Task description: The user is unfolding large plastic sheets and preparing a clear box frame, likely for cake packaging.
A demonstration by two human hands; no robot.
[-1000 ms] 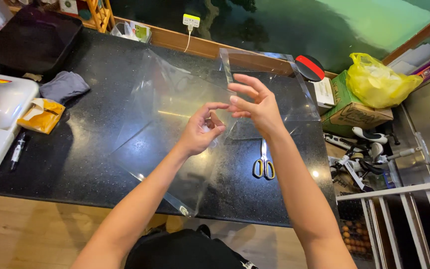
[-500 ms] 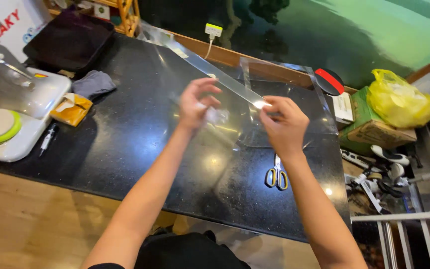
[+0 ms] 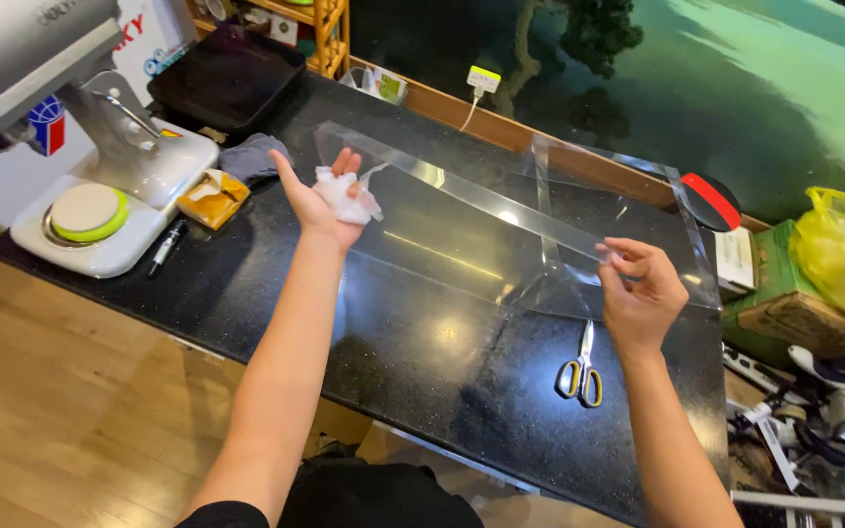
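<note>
A large clear plastic sheet [image 3: 462,230] lies spread over the black countertop [image 3: 413,362], its far edge lifted. My left hand [image 3: 330,196] is raised palm up at the sheet's left end with a crumpled white tissue [image 3: 347,198] resting in it. My right hand [image 3: 641,288] pinches the sheet's right part between thumb and fingers, holding it up off the counter. Yellow-handled scissors [image 3: 582,367] lie on the counter just below my right hand.
A stand mixer [image 3: 70,108] on a white base with a green-rimmed disc sits at the left. Near it are a pen [image 3: 165,246], a yellow packet [image 3: 211,198], a grey cloth [image 3: 251,156] and a black tray [image 3: 227,73]. A yellow bag [image 3: 843,254] and boxes stand at the right.
My hands were close together over the sheet's middle. They have moved apart: the left went far left with the tissue, the right stayed right holding the sheet. The camera view shifted left.
</note>
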